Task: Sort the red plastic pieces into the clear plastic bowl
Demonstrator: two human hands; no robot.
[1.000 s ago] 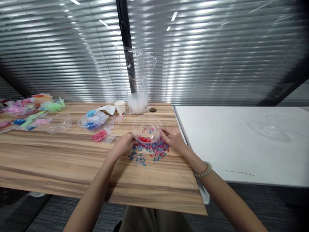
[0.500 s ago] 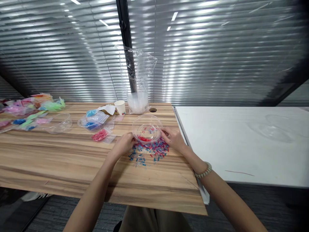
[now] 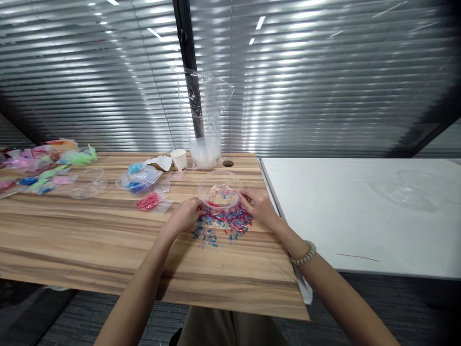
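One bowl (image 3: 206,184) was at the beads' (image 3: 230,222) far side on the bench (image 3: 108,235), right hand (image 3: 258,205) apparently pinching its rim, left hand (image 3: 187,213) beside it, grip impossible to tell, in a seeming steadying step whose next move called for level support.

Red, blue and clear, the bits (image 3: 236,220) make a loose speckle on the wood table (image 3: 108,235), which is tan streaked with darker brown. The bowl (image 3: 206,190) over them is colourless and see-through. I see a pinkish-red packet (image 3: 147,201), a white cup (image 3: 178,159) with a small coloured mark low down, and bags (image 3: 77,156) in pink, orange and lime green. The other table (image 3: 324,206) is plain white; the blinds (image 3: 306,91) are silver-grey, striped crosswise. Pale greenish-beige beads ring the bracelet (image 3: 304,254).
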